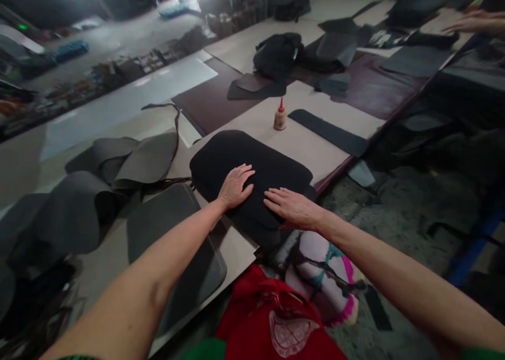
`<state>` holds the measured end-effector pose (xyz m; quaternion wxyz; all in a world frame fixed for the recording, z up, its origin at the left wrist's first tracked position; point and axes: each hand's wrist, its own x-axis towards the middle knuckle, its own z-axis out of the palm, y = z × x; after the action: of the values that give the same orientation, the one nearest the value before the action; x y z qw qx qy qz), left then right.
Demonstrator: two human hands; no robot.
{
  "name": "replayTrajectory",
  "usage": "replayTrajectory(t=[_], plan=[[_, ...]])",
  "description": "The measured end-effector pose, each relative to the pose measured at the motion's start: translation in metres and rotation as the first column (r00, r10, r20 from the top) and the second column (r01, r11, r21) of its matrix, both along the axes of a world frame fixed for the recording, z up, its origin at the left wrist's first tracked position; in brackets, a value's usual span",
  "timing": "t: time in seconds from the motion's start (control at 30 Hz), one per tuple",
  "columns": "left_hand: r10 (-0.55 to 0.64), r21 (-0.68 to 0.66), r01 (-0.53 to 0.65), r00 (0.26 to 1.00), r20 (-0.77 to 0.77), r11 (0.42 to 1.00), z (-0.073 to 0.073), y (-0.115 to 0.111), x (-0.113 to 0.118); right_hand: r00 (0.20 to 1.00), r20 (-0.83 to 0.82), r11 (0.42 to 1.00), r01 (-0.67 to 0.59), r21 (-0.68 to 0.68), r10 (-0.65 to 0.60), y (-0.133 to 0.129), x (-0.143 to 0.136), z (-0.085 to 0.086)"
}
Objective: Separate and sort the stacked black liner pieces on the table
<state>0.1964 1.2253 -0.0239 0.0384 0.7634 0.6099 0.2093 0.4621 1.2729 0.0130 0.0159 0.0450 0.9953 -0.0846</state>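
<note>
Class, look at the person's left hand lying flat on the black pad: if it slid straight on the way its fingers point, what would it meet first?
The left hand points up and right across the black pad. Beyond the pad's far edge lies bare table; the glue bottle looks first in line, though depth is unclear.

2 own hands on 1 black padded panel (252, 173); 1 glue bottle (280, 116), 1 black strip (329, 132), 1 co-worker's hand (469, 22) far right.

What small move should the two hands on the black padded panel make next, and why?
Probably slide both palms outward to smooth it: the left hand and right hand lie flat, side by side, on the black padded panel, whose outer parts lie uncovered.
</note>
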Motion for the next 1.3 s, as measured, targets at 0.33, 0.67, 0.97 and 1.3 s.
replayTrajectory(t=[0.33,0.67,0.97,1.3], plan=[[0.021,-0.056,-0.013,0.989,0.144,0.998,0.003,0.0,0.001,0.973,-0.232,0.998,0.014,0.057,-0.001,-0.001,0.006,-0.032],[-0.028,-0.21,0.166,0.842,0.539,0.963,0.024,-0.001,-0.027,0.794,-0.114,0.715,0.463,-0.524,-0.598,0.03,-0.015,-0.005],[0.077,-0.331,0.083,0.893,0.443,0.94,0.035,0.015,-0.052,0.584,0.16,0.156,0.453,-0.878,-0.796,0.105,-0.066,0.016],[-0.041,-0.282,0.186,0.89,0.454,0.941,0.015,0.016,-0.063,0.654,0.285,-0.004,0.396,-0.918,-0.701,0.116,-0.078,0.014]])
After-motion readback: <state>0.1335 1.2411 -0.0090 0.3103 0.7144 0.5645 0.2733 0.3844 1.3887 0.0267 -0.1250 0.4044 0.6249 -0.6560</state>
